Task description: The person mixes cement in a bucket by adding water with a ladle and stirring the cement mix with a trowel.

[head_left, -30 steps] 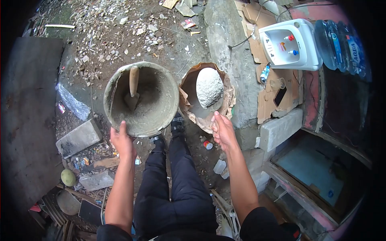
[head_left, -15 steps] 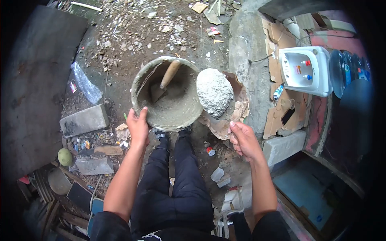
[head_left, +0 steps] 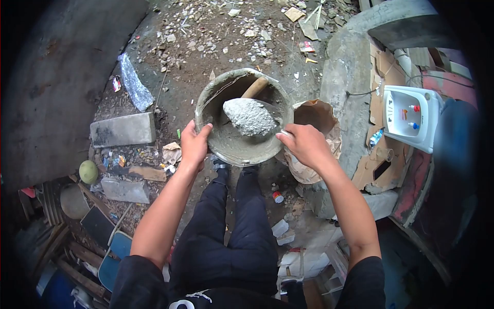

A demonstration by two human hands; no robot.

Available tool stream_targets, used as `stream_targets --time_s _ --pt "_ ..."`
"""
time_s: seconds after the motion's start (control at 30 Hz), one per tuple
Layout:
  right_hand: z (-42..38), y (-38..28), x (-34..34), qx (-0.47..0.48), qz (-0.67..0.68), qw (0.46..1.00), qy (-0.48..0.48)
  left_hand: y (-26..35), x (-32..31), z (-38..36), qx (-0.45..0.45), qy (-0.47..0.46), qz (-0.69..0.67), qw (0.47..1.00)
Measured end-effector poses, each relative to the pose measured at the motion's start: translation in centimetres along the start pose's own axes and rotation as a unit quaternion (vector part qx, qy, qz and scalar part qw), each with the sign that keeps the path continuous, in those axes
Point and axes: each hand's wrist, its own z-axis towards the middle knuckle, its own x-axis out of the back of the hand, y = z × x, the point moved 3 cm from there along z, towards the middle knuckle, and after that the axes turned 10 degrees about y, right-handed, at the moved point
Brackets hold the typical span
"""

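My left hand (head_left: 194, 146) grips the near left rim of a round bucket (head_left: 237, 150), thumb over the edge. The bucket's inside is coated with grey residue. A tool with a wooden handle (head_left: 256, 87) leans inside it, its lower part hidden behind a heap of pale grey powder (head_left: 250, 117). That powder lies on a scoop, whose handle end is closed in my right hand (head_left: 307, 144) at the bucket's right rim. Most of the scoop is covered by the powder. Just right of the bucket stands an opened brown paper bag (head_left: 315, 116), partly behind my right hand.
A concrete block (head_left: 123, 130) lies at left, near crumpled clear plastic (head_left: 135, 85). Rubble covers the ground ahead. At right, a concrete ledge (head_left: 347, 77) runs beside cardboard and a white water dispenser (head_left: 427, 118). A small red can (head_left: 278, 197) lies near my legs.
My right hand has carried the scoop of powder left, from above the paper bag to over the bucket. My left hand still holds the bucket rim. The camera view has shifted.
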Motion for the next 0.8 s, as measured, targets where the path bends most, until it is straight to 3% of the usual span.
stream_targets --time_s 0.17,0.23,0.37,0.67,0.73,0.77,0.8 --pt "0.3 -1.7 -4.3 0.132 -0.143 0.98 0.04 -0.2 1.0 0.6 0.028 -0.001 -0.03 0.999" --pt "-0.3 -2.4 -5.5 0.183 -0.238 0.945 0.127 0.0 1.0 0.7 0.018 0.003 -0.036 0.999" --pt "-0.6 -2.6 -6.2 0.172 -0.218 0.948 0.155 -0.3 1.1 1.2 -0.007 0.015 -0.033 0.999" --pt "-0.5 0.5 -4.9 0.03 0.064 0.995 0.069 -3.5 3.8 2.4 -0.001 0.064 0.001 0.998" --pt "-1.1 1.5 -4.9 0.032 0.224 0.972 0.065 -3.5 4.1 2.2 0.014 0.075 0.006 0.997" --pt "-1.6 2.1 -4.7 0.026 0.222 0.972 0.068 -3.4 4.3 2.0 0.026 0.09 0.011 0.996" --pt "-2.3 2.6 -4.3 -0.071 0.323 0.944 0.001 -3.8 4.7 2.0 0.003 0.084 0.03 0.996"
